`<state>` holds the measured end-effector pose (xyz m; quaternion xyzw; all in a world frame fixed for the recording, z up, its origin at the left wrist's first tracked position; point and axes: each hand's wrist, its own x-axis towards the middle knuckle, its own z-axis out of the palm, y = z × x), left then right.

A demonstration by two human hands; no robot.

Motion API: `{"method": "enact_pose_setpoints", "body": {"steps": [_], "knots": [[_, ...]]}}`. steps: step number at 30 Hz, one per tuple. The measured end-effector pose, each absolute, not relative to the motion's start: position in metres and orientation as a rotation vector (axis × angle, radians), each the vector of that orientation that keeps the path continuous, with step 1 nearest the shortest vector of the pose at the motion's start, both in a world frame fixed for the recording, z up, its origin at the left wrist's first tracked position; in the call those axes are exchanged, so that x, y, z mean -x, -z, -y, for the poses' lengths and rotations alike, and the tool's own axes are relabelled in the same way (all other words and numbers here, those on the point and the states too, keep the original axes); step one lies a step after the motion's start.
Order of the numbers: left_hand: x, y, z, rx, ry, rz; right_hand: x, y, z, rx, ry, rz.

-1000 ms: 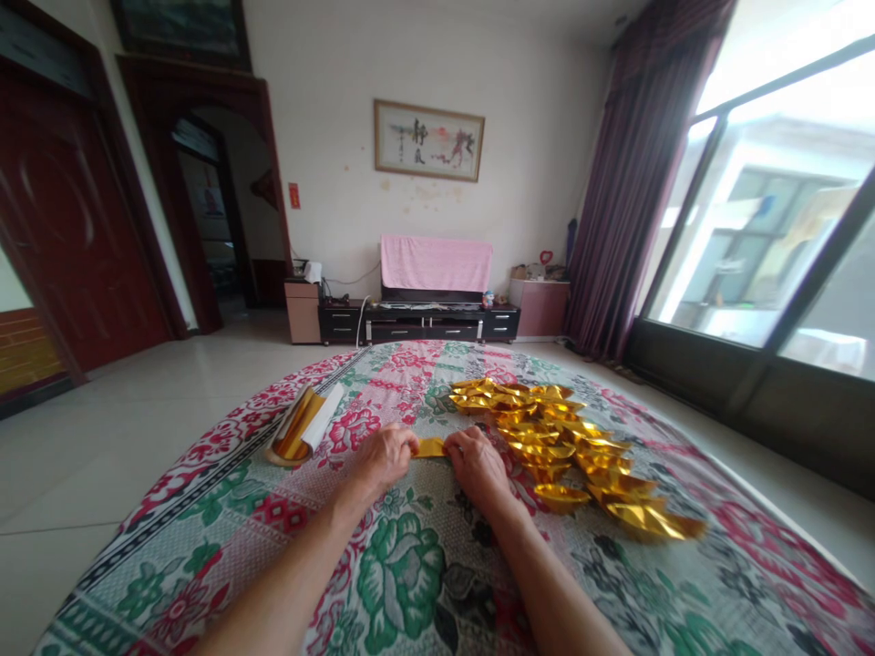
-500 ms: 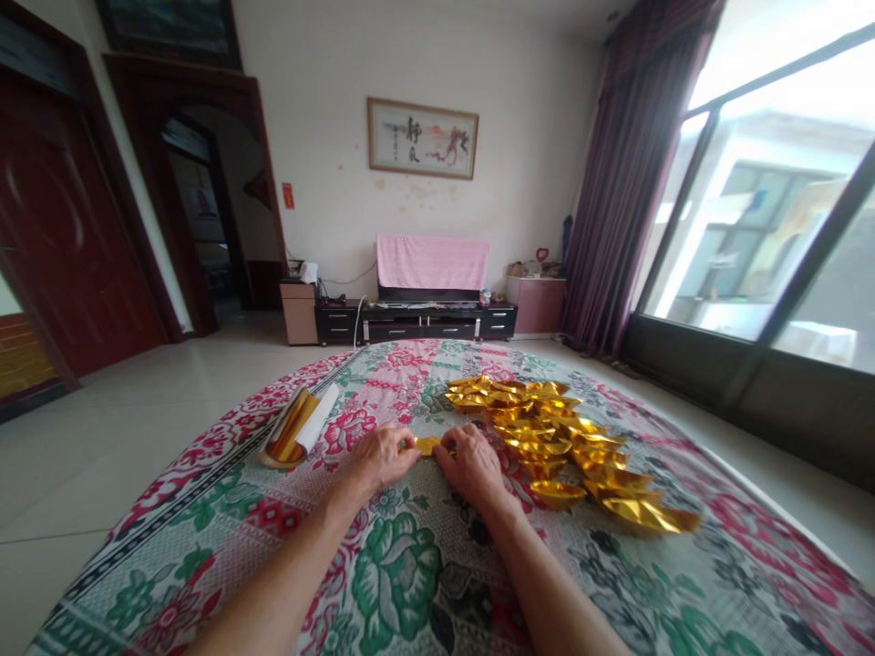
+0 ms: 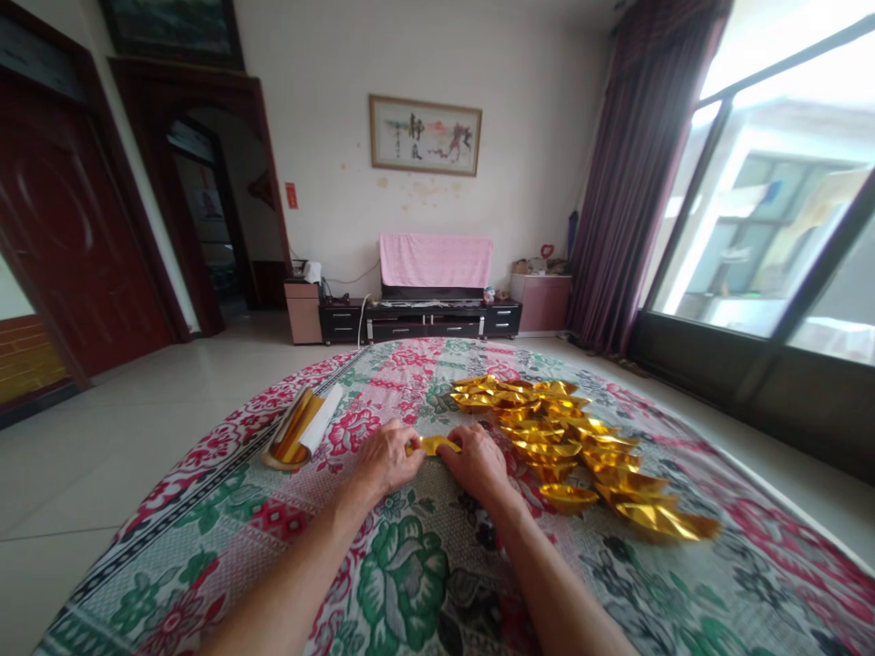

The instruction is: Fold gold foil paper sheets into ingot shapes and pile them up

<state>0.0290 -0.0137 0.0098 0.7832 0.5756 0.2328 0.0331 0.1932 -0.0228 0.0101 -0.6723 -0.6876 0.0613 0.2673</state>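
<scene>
A small piece of gold foil paper (image 3: 433, 445) spans the gap between my two hands, just above or on the flowered tablecloth (image 3: 403, 569). My left hand (image 3: 391, 456) pinches its left end, and my right hand (image 3: 478, 458) grips the right end. Fingers cover both ends, so only the middle strip shows. To the right of my right hand lie several folded gold paper ingots (image 3: 547, 428), boat-shaped and shiny, set close together in rows. One single ingot (image 3: 567, 497) sits nearest to my right wrist.
On the left of the table, a curled bundle of gold paper sheets (image 3: 301, 428) with a white side lies open. Beyond the table stand a low black cabinet (image 3: 424, 326) and a screen under a pink cloth (image 3: 436, 261). A large window is at the right.
Both hands keep hold of the gold foil paper, with their fingers slightly shifted. The whole view has moved a little, so the table's things appear slightly further right.
</scene>
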Motion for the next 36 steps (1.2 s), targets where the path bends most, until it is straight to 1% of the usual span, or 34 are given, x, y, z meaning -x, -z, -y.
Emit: {"method": "enact_pose_setpoints", "body": {"steps": [5,13,17,24,27,36], "knots": [[-0.029,-0.007,0.012,-2.439,-0.789,-1.742,-0.192,-0.009,0.019,1.792,-0.187,1.810],[-0.027,-0.002,0.010,-2.499,-0.952,-1.566,-0.195,-0.004,0.016,1.498,-0.298,1.814],[-0.027,0.000,0.007,-2.401,-1.015,-1.558,-0.196,-0.006,0.017,1.372,-0.324,1.849],[-0.025,0.001,0.005,-2.232,-1.101,-1.513,-0.199,-0.006,0.014,1.319,-0.450,1.771],[-0.024,-0.001,0.003,-2.145,-1.098,-1.455,-0.200,-0.004,0.012,1.278,-0.525,1.752],[-0.018,-0.017,0.005,-1.734,-0.931,-1.203,-0.198,-0.007,0.011,1.134,-0.862,1.691]]}}
